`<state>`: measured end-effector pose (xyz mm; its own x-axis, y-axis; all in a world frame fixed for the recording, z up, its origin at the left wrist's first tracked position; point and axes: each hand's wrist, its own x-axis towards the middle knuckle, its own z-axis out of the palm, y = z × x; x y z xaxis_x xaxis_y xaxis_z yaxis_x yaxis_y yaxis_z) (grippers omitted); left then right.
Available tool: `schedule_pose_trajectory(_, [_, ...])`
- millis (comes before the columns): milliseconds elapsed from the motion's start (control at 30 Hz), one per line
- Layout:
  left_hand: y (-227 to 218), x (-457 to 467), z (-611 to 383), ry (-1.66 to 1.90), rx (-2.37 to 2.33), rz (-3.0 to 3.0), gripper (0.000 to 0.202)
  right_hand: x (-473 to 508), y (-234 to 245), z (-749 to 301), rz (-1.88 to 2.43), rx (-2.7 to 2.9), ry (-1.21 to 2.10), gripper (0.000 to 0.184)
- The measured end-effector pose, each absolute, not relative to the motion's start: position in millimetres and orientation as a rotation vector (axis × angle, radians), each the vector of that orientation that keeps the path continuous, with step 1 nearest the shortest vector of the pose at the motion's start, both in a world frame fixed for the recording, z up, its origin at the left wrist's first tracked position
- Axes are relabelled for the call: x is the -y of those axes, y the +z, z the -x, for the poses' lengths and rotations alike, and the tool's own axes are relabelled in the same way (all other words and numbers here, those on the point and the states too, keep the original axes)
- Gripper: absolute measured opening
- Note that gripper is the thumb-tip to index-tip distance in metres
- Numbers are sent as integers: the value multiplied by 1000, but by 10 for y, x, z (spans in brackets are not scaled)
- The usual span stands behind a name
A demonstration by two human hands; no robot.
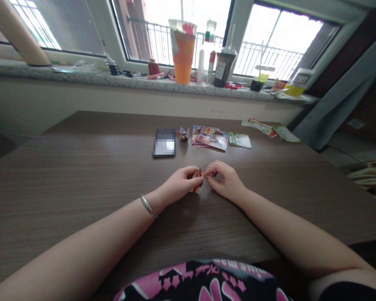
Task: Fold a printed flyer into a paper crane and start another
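Both my hands meet over the middle of the brown wooden table [65, 179]. Between them is a small folded piece of printed paper [198, 180], red, white and orange. My left hand [178, 184] is curled around its left side, a silver bangle on that wrist. My right hand [223, 179] pinches its upper right edge with thumb and forefinger. Most of the paper is hidden by my fingers.
Farther back on the table lie a dark phone [164, 143], a small folded paper figure [183, 133], and printed leaflets [210, 137] with more leaflets [263, 127] to the right. The windowsill [90, 77] holds an orange cup [183, 52], a dark drink cup [223, 67], bottles and clutter.
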<state>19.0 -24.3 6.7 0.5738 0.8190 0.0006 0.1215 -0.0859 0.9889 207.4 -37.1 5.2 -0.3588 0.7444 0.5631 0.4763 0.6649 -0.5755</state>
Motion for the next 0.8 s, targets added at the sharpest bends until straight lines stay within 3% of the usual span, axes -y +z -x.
schedule_pose_trajectory(267, [124, 298, -220, 769, -916, -1668, 21, 380, 63, -2073, 981, 2063, 312, 9])
schedule_pose_trajectory(800, [128, 292, -195, 820, -976, -1691, 31, 430, 109, -2055, 1021, 2094, 218, 8])
